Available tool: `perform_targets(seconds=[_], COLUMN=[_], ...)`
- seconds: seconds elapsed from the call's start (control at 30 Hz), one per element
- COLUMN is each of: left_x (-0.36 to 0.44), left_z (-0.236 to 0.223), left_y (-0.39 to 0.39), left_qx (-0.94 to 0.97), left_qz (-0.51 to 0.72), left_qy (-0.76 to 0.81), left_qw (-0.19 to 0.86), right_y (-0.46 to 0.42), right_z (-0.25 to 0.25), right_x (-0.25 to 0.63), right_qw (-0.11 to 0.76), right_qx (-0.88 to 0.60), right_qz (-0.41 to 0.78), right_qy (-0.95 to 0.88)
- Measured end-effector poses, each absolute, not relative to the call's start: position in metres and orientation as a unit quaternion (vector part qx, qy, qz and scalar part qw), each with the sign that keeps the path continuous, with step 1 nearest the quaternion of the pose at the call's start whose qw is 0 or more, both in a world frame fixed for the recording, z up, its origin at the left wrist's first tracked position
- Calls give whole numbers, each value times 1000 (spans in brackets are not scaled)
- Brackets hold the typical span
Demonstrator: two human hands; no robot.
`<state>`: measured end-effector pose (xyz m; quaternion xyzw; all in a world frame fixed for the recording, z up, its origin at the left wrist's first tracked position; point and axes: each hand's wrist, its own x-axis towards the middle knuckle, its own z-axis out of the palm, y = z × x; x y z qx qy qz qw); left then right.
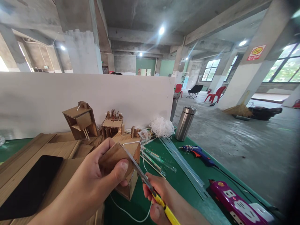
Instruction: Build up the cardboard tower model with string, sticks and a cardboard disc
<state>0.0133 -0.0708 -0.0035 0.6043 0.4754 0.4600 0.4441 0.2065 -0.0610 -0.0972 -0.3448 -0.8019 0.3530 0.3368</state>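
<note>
The flat brown cardboard piece (pixel 109 157) is pinched between the left hand's (pixel 98 179) thumb and fingers, near a brown cardboard box (pixel 133 182); the right hand (pixel 164 190) grips a yellow-handled metal-bladed knife (pixel 147 181) along its edge. Thin white cord (pixel 144 159) loops nearby.

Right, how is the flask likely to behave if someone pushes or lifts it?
Pushed high up, the flask would probably tip, since it stands tall and narrow. Its smooth, shiny metal side may feel slippery. Knocked over, its round body might roll, perhaps off the table, as it stands near the edge.
</note>
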Motion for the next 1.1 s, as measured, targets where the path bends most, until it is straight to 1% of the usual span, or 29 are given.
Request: perform_targets(seconds=[0.1,0.23,0.43,0.57,0.73,0.9,1.1], left_x=[13,12,8,6,5,7,8], left_z=[-4,-4,-5,-5,-10,-12,-18], left_y=[-70,-68,-67,-65,-58,-54,-56], left_qx=[607,607,634,631,645,689,721], left_qz=[459,450,435,435,435,436,413], left_qy=[464,457,451,459,426,397,402], left_qw=[452,469,453,448,462,422,383], right_y=[-64,-65,-64,-64,-64,-61,-59], right_z=[-89,-85,-92,-90,-93,-106,-108], right_x=[204,202,203,203,202,202,202], right_qw=[349,358,321,315,342,367,364], right_qx=[-337,-319,-366,-374,-353,-350,-342], right_qz=[348,379,408,415,413,429,444], right_qy=[-802,-791,-772,-767,-767,-748,-744])
